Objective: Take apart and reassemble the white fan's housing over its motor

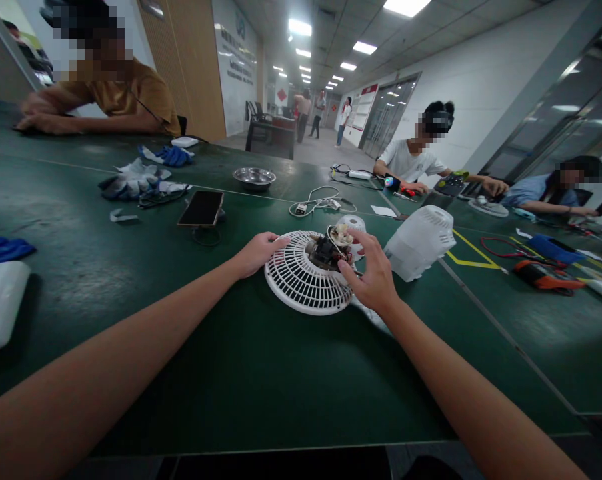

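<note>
A white fan grille lies on the green table in front of me, with an exposed fan motor at its hub. My left hand grips the grille's left rim, thumb on top. The thumb and fingers of my right hand curl around the motor's right side, by its cream-coloured top part. Part of the motor is hidden behind those fingers. Just right of the hand stands a translucent white plastic housing. Another white rounded part shows behind the motor.
Beyond the grille lie a white cable, a metal bowl and a phone. Work gloves are at the left. An orange multimeter lies at the right. Several people sit around the table.
</note>
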`<action>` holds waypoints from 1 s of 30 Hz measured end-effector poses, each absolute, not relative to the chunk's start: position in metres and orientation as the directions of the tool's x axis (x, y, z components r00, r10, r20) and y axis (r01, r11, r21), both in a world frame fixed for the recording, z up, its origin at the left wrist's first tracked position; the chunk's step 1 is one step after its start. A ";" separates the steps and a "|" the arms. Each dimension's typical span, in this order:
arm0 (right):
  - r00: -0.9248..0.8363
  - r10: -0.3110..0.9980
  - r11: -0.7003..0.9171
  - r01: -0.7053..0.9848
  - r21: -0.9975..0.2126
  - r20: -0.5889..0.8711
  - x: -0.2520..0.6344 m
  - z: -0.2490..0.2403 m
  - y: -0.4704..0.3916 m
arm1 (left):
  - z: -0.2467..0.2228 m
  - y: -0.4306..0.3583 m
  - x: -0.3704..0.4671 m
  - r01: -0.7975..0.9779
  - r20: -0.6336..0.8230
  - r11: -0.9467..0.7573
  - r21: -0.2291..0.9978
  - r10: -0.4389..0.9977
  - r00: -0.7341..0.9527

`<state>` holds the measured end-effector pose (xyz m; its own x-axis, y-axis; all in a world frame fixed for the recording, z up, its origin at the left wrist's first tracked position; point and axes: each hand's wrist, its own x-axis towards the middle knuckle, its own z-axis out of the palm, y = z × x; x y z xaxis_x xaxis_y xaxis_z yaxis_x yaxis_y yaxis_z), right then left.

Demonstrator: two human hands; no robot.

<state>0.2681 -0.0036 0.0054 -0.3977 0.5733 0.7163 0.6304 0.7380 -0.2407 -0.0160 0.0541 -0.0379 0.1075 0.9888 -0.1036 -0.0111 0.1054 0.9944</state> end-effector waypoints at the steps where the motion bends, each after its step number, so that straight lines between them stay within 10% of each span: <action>1: -0.380 0.572 0.735 0.632 -0.248 0.727 0.268 0.005 -0.003 | -0.039 0.055 -0.016 -0.010 -0.098 0.099 0.995 0.989 0.108; 30: -0.491 0.587 0.767 0.592 -0.247 0.644 0.270 0.006 -0.004 | -0.030 0.053 -0.013 -0.078 -0.221 0.225 0.971 0.974 0.055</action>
